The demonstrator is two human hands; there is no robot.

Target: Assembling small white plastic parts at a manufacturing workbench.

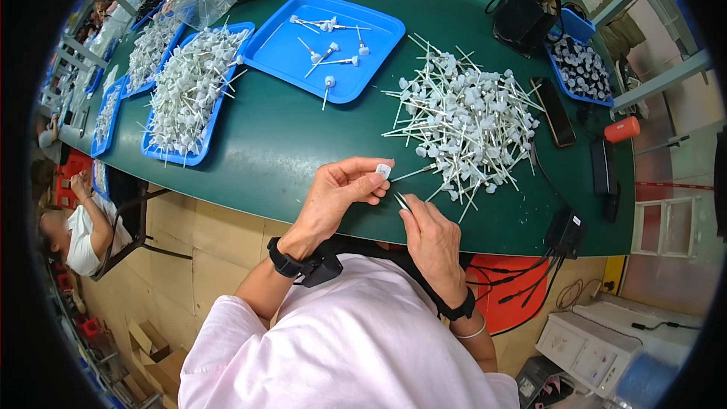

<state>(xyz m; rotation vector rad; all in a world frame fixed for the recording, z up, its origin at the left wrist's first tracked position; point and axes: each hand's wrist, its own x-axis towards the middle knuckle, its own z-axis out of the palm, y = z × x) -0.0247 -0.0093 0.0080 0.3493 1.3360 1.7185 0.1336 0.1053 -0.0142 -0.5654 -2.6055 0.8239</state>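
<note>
My left hand (337, 191) is closed, pinching a small white plastic piece (384, 171) between thumb and forefinger at the table's near edge. Close beside it, my right hand (433, 238) is wrapped round what looks like a pair of tweezers (401, 201); only the pointed tips show, a little apart from the white piece. Just beyond both hands lies a large loose pile of white-headed parts with thin stems (469, 121). Several similar parts are scattered in a shallow blue tray (265, 53) farther off.
Blue bins (198, 157) heaped with white-headed parts stand on the left of the green table (303, 136). On the right are a phone (554, 112), a black case (526, 11), a bin of dark-and-white parts (581, 68) and cables (522, 276). Another person (91, 227) sits at far left.
</note>
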